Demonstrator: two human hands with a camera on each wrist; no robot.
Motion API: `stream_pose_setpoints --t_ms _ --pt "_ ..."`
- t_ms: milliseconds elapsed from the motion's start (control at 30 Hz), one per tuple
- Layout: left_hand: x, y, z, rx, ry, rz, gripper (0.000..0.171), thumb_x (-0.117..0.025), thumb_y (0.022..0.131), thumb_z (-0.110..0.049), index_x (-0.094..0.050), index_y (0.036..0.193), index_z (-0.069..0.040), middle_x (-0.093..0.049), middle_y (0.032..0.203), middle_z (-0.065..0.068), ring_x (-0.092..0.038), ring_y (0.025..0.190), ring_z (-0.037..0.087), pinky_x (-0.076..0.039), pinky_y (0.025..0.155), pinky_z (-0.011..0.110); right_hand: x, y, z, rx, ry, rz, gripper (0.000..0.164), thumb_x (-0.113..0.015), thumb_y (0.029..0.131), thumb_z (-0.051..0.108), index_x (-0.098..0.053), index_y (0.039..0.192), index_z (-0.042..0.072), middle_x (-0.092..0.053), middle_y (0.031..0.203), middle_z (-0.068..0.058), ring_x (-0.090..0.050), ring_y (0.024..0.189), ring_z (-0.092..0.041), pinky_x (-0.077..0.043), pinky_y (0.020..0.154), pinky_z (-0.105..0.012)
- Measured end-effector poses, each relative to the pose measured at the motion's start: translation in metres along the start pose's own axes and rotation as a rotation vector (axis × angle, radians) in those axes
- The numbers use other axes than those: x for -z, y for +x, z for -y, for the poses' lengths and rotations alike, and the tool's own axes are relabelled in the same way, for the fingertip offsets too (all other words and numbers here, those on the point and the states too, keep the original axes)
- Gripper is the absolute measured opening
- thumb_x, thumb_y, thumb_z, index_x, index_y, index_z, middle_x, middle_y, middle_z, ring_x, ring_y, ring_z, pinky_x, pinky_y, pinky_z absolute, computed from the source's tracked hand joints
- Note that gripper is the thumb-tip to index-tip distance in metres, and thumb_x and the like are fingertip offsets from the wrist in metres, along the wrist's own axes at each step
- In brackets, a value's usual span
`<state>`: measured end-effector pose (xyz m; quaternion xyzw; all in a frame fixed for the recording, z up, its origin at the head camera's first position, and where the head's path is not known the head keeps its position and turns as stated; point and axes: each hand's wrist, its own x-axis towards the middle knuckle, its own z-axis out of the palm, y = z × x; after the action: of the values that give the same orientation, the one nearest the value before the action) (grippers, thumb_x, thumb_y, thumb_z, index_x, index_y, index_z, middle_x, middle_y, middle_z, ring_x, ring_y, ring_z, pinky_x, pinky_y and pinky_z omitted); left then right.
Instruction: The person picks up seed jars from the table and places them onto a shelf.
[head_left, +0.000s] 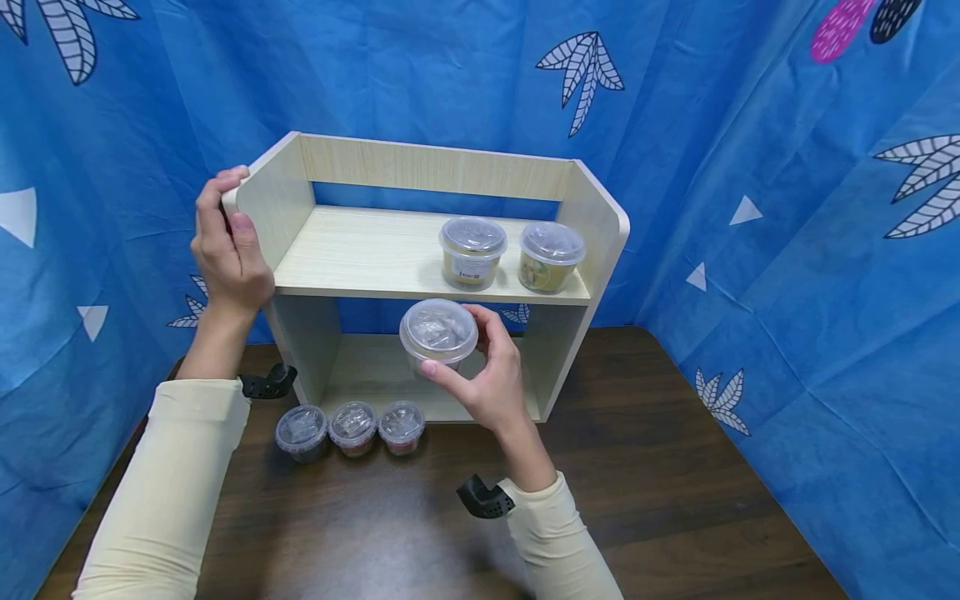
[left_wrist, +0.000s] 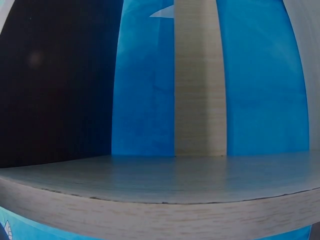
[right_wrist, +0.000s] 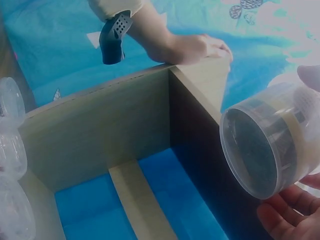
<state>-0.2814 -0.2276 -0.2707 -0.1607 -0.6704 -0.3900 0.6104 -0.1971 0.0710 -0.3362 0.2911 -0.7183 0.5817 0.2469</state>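
My left hand (head_left: 232, 254) grips the upper front edge of the left side panel of a pale wooden two-tier shelf (head_left: 360, 250). In my right hand (head_left: 491, 371) is a clear plastic lidded tub (head_left: 438, 327), pinched between thumb and fingers in front of the upper board's edge. The right wrist view shows the tub's clear base (right_wrist: 250, 155) and a pale band round its side. Two similar lidded tubs with yellowish labels, one nearer the middle (head_left: 472, 254) and one by the right panel (head_left: 551, 258), stand on the upper board.
Three smaller lidded cups, left (head_left: 302, 433), middle (head_left: 354, 429) and right (head_left: 402, 427), stand in a row on the dark wooden table (head_left: 360, 533) before the shelf's lower left. Blue patterned curtain (head_left: 450, 75) hangs close behind and to the sides.
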Motion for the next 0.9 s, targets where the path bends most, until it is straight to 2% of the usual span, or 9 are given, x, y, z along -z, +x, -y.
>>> stream_pose_setpoints --t_ms 167,433,600,800,900 --pt "0.001 0.0 0.0 0.002 -0.011 0.004 0.04 -0.04 0.093 -0.023 -0.052 0.126 -0.004 -0.059 0.134 0.002 -0.06 0.118 0.019 -0.048 0.098 0.036 -0.008 0.005 0.006 -0.009 0.027 -0.013 0.083 -0.075 0.076 0.058 -0.05 0.132 0.002 -0.061 0.118 -0.009 -0.06 0.103 -0.019 -0.053 0.087 -0.043" --pt "0.0 -0.001 -0.001 -0.002 -0.014 0.01 0.04 -0.041 0.093 -0.024 -0.053 0.127 -0.005 -0.059 0.134 -0.001 -0.06 0.118 0.016 -0.049 0.098 0.039 -0.017 0.012 0.012 0.009 0.017 -0.026 0.086 -0.071 0.076 0.064 -0.051 0.132 0.002 -0.062 0.117 -0.007 -0.06 0.101 -0.017 -0.053 0.084 -0.035" --pt "0.001 -0.001 -0.001 -0.004 -0.014 0.014 0.04 -0.042 0.094 -0.023 -0.052 0.127 -0.005 -0.059 0.134 -0.001 -0.059 0.12 0.016 -0.049 0.098 0.041 -0.02 0.015 0.013 0.007 0.014 -0.034 0.084 -0.071 0.075 0.061 -0.052 0.131 0.002 -0.062 0.116 -0.008 -0.06 0.101 -0.017 -0.053 0.083 -0.034" --pt "0.0 -0.001 0.0 -0.006 -0.018 0.002 0.039 -0.041 0.093 -0.021 -0.052 0.126 -0.004 -0.059 0.134 0.001 -0.059 0.12 0.016 -0.048 0.098 0.041 -0.025 0.02 0.017 0.0 -0.01 -0.041 0.08 -0.073 0.074 0.053 -0.052 0.132 0.003 -0.061 0.115 -0.006 -0.059 0.1 -0.015 -0.053 0.08 -0.041" --pt "0.0 -0.001 0.0 -0.007 -0.014 0.002 0.039 -0.041 0.093 -0.021 -0.052 0.126 -0.003 -0.059 0.134 0.002 -0.059 0.12 0.017 -0.048 0.099 0.04 -0.029 0.022 0.019 0.008 -0.01 -0.048 0.076 -0.075 0.073 0.046 -0.052 0.131 0.003 -0.061 0.114 -0.006 -0.059 0.099 -0.015 -0.053 0.08 -0.038"
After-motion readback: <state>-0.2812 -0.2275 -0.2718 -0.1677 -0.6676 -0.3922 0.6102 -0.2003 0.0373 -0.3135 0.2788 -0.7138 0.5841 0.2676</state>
